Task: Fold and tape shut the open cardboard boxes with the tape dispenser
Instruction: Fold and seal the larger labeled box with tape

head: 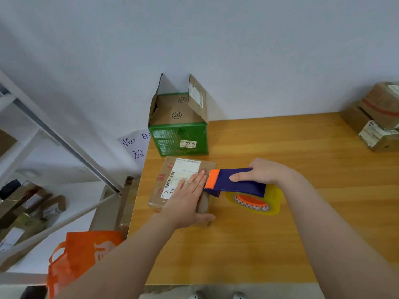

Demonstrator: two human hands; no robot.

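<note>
The small brown cardboard box [208,166], closed and bearing a white shipping label [186,169], lies on the left part of the light wooden surface [280,244]. The left hand [190,197] lies flat on the box top. Its fingers are straight and together, and the thumb is spread along the near right edge of the box. It grips nothing.

The right hand [263,171] grips the blue plastic tape dispenser [235,182] from above, with the fingers curled over its body. The dispenser's orange serrated blade end [212,179] sits at the right edge of the box top, just beside the left fingertips. The roll of clear yellowish tape [274,197], with an orange core, sits below the dispenser body, to the right of the box.

The green cardboard box [179,139] stands directly behind the small box at the far left corner of the surface. Its top flaps are open and raised, and its front carries a yellow label reading 3703. A stack of taped brown parcels [375,124] occupies the far right corner.

Left of the surface are an orange fabric bag [82,255] and a white shelf unit [64,145] holding parcels.
</note>
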